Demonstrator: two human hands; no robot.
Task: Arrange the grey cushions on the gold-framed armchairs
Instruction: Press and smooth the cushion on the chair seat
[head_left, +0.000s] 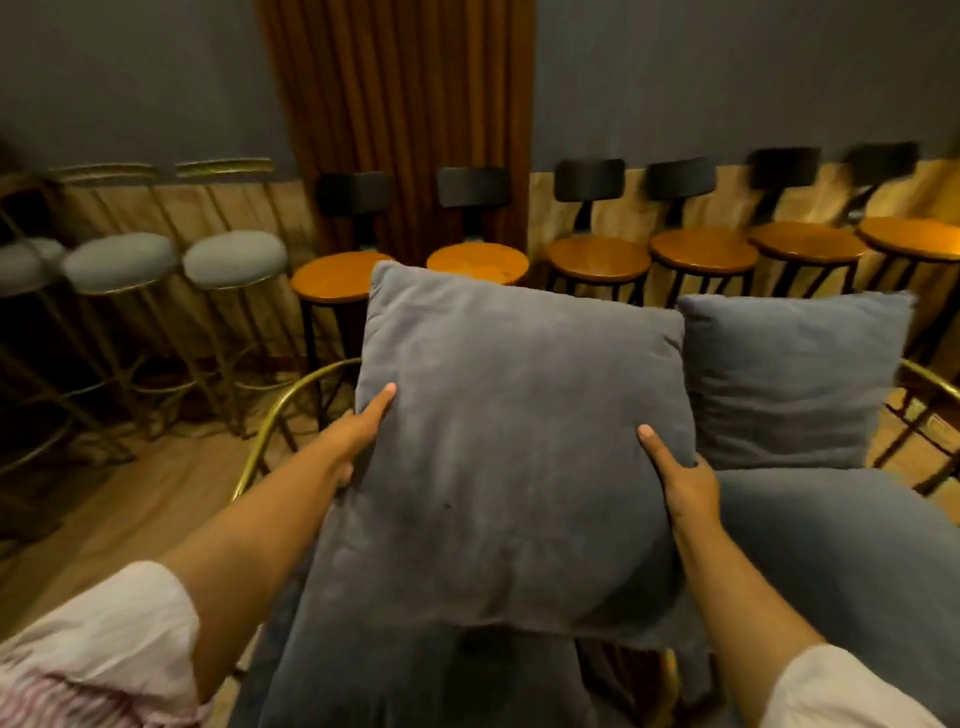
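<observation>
A large grey cushion (514, 447) is held up in front of me, tilted back over the left gold-framed armchair (291, 400). My left hand (358, 431) grips its left edge and my right hand (680, 483) grips its right edge, thumbs on the front face. A second grey cushion (789, 379) stands upright against the back of the right armchair (930, 379), above that chair's grey seat pad (831, 561). The left chair's grey seat (415, 680) shows below the held cushion.
Along the back wall stands a row of stools: grey padded ones with gold legs (234, 260) at the left, wooden-seated black ones (597, 257) from the middle to the right. A brown curtain (400, 119) hangs behind. Wooden floor (130, 509) lies to the left.
</observation>
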